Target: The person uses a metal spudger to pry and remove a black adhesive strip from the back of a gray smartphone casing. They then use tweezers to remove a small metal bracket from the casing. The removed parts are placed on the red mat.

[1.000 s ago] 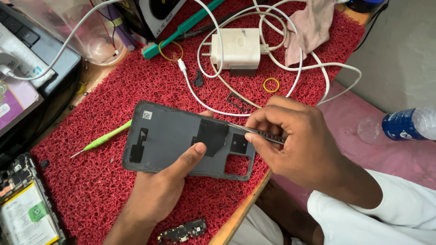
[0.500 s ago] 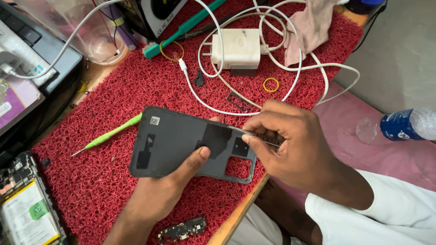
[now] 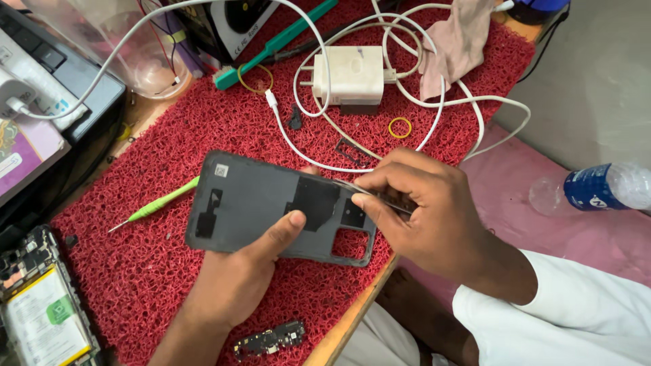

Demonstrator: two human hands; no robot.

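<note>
A dark grey phone back cover (image 3: 258,203) lies inner side up above the red mat (image 3: 156,271). My left hand (image 3: 241,278) holds it from below, thumb pressed on its inner face beside a black patch. My right hand (image 3: 427,210) pinches thin metal tweezers (image 3: 369,193) whose tip meets the cover's upper edge near the camera cut-out.
A green-handled screwdriver (image 3: 159,203) lies left of the cover. A white charger (image 3: 349,74) with looped cable, a pink cloth (image 3: 454,47) and yellow rubber bands sit at the back. An opened phone body (image 3: 41,308) and a small circuit board (image 3: 271,339) lie near the front. A water bottle (image 3: 597,186) rests at right.
The cover has tilted slightly and shifted a little toward me and right. My right hand with the tweezers has stayed at its upper right edge.
</note>
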